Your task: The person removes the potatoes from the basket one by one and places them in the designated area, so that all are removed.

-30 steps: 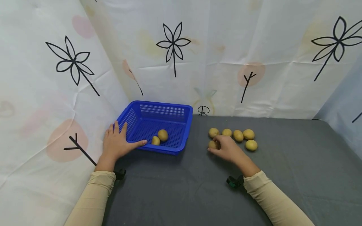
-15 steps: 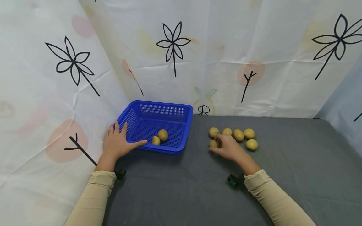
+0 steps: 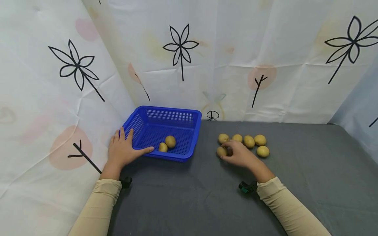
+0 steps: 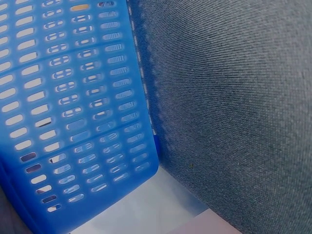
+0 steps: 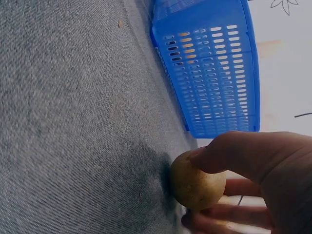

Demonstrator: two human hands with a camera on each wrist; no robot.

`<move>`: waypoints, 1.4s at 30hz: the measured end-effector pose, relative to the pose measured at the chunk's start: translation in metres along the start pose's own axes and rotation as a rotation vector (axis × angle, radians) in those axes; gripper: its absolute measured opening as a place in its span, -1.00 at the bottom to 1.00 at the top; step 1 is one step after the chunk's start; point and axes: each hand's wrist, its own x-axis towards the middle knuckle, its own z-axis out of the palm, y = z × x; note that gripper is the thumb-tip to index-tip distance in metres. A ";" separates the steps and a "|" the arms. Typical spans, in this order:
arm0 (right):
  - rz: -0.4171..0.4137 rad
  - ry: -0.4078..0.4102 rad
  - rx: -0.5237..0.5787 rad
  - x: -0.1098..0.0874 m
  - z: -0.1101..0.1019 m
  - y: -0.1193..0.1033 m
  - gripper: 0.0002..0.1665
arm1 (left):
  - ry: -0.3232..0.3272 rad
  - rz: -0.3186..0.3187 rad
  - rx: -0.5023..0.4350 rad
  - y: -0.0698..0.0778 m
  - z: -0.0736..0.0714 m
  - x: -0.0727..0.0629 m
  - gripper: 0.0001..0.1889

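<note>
A blue plastic basket (image 3: 193, 131) stands at the left with two potatoes (image 3: 170, 142) inside it. My left hand (image 3: 122, 151) rests on its near left corner, fingers spread straight over the left rim and thumb along the front rim. To the right of the basket, my right hand (image 3: 237, 154) pinches a potato (image 3: 221, 151) between thumb and fingers, low at the cloth. In the right wrist view the thumb lies on that potato (image 5: 197, 184), with the other fingers behind it, partly hidden. The left wrist view shows the basket's slotted side (image 4: 73, 97).
Several potatoes (image 3: 249, 141) lie in a loose group behind and right of my right hand. Grey cloth (image 3: 189, 196) covers the table. A white printed curtain (image 3: 218, 49) hangs behind and along the left side.
The potato at my right hand has shifted slightly left, with the fingertips still at it. My left hand and the basket stay where they were.
</note>
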 end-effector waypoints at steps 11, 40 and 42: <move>-0.098 -0.048 0.003 0.000 -0.002 -0.001 -0.54 | 0.007 0.004 -0.002 0.001 -0.001 -0.002 0.46; -0.063 0.021 0.031 -0.001 -0.003 -0.001 -0.59 | 0.002 0.003 -0.007 0.000 -0.001 -0.001 0.46; -0.067 0.037 0.020 -0.001 -0.002 0.000 -0.59 | 0.002 0.002 -0.006 0.000 -0.001 -0.002 0.46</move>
